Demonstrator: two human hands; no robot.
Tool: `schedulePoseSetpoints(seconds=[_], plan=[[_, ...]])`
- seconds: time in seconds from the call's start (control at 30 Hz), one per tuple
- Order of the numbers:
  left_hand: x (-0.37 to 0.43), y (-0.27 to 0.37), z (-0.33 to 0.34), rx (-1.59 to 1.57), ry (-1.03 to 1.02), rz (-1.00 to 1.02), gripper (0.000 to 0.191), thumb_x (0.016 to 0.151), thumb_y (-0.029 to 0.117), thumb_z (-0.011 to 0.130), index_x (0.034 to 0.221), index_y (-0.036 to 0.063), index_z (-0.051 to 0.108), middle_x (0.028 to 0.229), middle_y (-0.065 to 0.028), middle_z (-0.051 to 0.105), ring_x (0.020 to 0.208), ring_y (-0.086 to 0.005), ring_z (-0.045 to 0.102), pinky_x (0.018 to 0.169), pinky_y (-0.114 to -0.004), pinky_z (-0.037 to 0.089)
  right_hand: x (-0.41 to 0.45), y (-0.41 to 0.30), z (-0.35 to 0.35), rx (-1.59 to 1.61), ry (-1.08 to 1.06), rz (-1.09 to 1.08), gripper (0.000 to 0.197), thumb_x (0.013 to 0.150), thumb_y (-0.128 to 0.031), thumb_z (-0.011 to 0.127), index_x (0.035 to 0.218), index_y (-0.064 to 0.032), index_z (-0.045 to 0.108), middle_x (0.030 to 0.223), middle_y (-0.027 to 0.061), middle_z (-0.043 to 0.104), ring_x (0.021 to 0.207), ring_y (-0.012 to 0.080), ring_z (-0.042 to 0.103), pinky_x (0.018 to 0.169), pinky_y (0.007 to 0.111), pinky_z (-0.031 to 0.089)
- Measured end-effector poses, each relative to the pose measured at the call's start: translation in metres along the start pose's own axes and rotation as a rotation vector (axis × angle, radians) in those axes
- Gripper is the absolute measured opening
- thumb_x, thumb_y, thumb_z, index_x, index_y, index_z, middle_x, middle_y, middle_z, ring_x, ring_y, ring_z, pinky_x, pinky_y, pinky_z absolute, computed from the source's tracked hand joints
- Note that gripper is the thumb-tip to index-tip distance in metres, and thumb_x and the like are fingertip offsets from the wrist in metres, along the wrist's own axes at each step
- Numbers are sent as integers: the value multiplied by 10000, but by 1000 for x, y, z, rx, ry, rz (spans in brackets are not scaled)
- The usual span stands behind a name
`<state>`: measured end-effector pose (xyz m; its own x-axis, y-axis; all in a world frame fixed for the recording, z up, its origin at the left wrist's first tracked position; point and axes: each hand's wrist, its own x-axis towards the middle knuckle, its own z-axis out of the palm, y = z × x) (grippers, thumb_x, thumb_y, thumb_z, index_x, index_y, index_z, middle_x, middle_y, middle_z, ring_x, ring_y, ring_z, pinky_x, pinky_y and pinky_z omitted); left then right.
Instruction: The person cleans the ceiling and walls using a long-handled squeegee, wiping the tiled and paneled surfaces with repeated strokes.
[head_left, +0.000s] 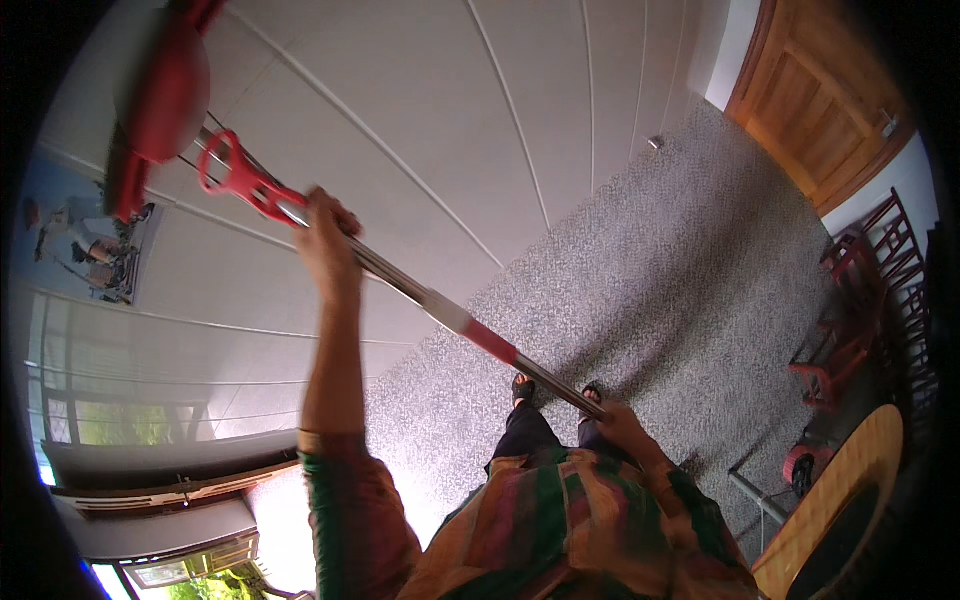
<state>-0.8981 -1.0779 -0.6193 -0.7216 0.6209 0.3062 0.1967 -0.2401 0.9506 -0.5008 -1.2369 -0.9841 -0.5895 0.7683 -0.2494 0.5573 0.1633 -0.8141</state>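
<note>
A long-handled tool with a metal pole runs diagonally across the view. My left hand grips it near the upper end, just below a red plastic bracket. Beyond the bracket is a blurred red head, close to the camera; its exact kind cannot be told. My right hand is closed around the pole's lower end, in front of my waist. A red sleeve sits partway along the pole.
A light panelled wall rises ahead, bearing a picture. A wooden door stands at the upper right. Red metal chairs line the right side, near a round wooden-rimmed object. Speckled flooring lies around my feet.
</note>
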Motion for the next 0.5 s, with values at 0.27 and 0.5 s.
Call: schedulePoseSetpoints(seconds=[0.27,0.5], plan=[[-138,-182,-8,-29,-21,-422,276,883,267,454,688,83,390,526,-9,362,423,-116,386,395,-248,342,-145,92,-6,-223,-95,309,142,686,-161,555,662,-29,511,589,196,518,582,399,528,538,479,428],[-234,-347,-42,63,-90,-751,301,869,288,477,644,102,407,507,-9,415,423,-109,416,407,-253,353,-252,141,63,-291,-321,528,118,662,-144,579,653,-30,551,610,174,549,601,355,555,552,459,437]])
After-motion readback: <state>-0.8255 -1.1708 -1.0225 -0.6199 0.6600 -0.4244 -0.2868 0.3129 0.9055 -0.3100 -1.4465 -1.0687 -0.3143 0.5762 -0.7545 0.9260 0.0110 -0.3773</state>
